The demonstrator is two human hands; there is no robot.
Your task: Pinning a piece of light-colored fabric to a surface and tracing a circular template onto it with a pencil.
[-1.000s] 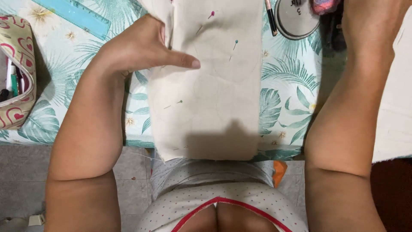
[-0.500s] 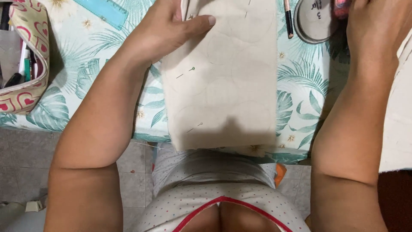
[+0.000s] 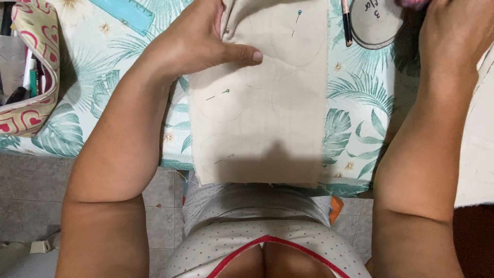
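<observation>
A long strip of beige fabric [image 3: 278,118] lies on the table and hangs a little over its near edge. Faint circles are drawn on it. Pins hold it: a blue-headed pin [image 3: 299,12] near the top, a green-headed pin [image 3: 226,91] at the left and a pale pin [image 3: 231,155] lower down. My left hand [image 3: 200,41] holds the fabric's upper left edge, thumb flat across the cloth. My right hand [image 3: 455,31] is at the top right beside a round grey disc [image 3: 378,25]; its fingers are cut off by the frame.
A palm-leaf tablecloth [image 3: 355,128] covers the table. A heart-patterned pouch [image 3: 36,77] with pens stands at the left, with a teal ruler [image 3: 128,13] at the top left. A dark pen [image 3: 347,23] lies next to the disc. White cloth [image 3: 476,144] lies at the right edge.
The view has drifted, so everything sits a little further right and higher. My left hand stays on the fabric's upper left part. My right hand stays at the top right.
</observation>
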